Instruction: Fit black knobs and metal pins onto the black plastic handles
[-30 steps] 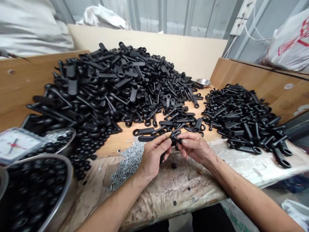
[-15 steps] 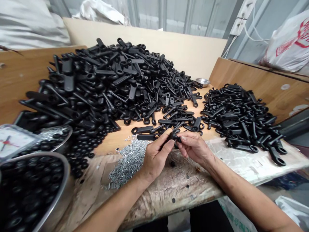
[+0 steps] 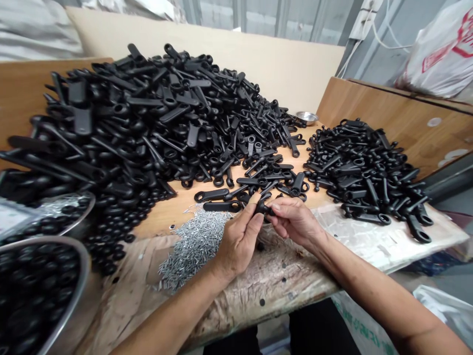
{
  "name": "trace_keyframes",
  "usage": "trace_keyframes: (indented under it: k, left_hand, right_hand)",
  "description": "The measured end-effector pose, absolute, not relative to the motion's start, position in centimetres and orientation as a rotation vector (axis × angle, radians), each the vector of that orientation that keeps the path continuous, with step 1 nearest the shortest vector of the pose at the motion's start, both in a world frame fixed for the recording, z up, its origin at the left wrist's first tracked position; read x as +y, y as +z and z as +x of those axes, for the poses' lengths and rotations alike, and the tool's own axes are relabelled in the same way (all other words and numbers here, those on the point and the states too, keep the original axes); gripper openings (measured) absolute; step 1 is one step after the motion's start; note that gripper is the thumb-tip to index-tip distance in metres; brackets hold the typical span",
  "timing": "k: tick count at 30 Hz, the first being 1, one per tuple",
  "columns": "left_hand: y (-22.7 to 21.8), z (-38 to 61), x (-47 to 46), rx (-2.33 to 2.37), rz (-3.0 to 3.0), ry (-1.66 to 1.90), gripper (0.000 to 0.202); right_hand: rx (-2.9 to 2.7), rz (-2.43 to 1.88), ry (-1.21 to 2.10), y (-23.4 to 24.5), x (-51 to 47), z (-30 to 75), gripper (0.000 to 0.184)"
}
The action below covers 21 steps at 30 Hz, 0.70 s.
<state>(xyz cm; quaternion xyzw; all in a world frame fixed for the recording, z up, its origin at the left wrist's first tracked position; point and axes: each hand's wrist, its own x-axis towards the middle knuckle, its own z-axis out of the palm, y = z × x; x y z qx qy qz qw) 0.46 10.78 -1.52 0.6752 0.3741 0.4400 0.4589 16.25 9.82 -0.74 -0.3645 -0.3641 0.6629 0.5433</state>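
Observation:
My left hand [image 3: 236, 239] is closed around a black crank handle [image 3: 260, 207], mostly hidden by the fingers. At its near end, my right hand [image 3: 295, 219] pinches a small black knob [image 3: 269, 211] against it. Whether the knob sits fully in the handle cannot be made out. Just left of my left hand lies a heap of small silver metal pins [image 3: 194, 249]. Beyond my fingertips several loose black handles [image 3: 211, 195] lie flat on the wooden tabletop.
A tall pile of black handles [image 3: 148, 118] fills the back left. Handles with knobs [image 3: 360, 172] are heaped at right. Loose black knobs [image 3: 111, 241] lie beside a metal bowl [image 3: 84, 266] at front left. A small metal dish [image 3: 306, 117] stands at the back.
My view has shifted, so the piles sit further left and slightly higher. Both hands keep nearly the same grip on the handle and knob.

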Motion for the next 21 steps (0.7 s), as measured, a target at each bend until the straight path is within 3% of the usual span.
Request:
trace_keyframes:
  k: [4, 10, 18, 21]
  left_hand:
    - [-2.1, 0.5, 10.9, 0.901, 2.012, 1.150, 0.047]
    - [-2.8, 0.6, 10.9, 0.903, 2.182, 1.222, 0.051]
    - [-2.6, 0.6, 11.3, 1.023, 2.068, 1.043, 0.045]
    - [-2.9, 0.6, 11.4, 0.995, 2.020, 0.862, 0.057]
  right_hand:
    - [-0.844, -0.903, 1.528, -0.6, 9.6, 16.0, 0.017]
    - [-0.763, -0.819, 1.722, -0.4, 9.9, 16.1, 0.018]
    - [-0.928, -0.902, 1.701, -0.9, 9.7, 17.3, 0.020]
    - [-0.991, -0.919, 1.600, -0.5, 7.6, 19.5, 0.022]
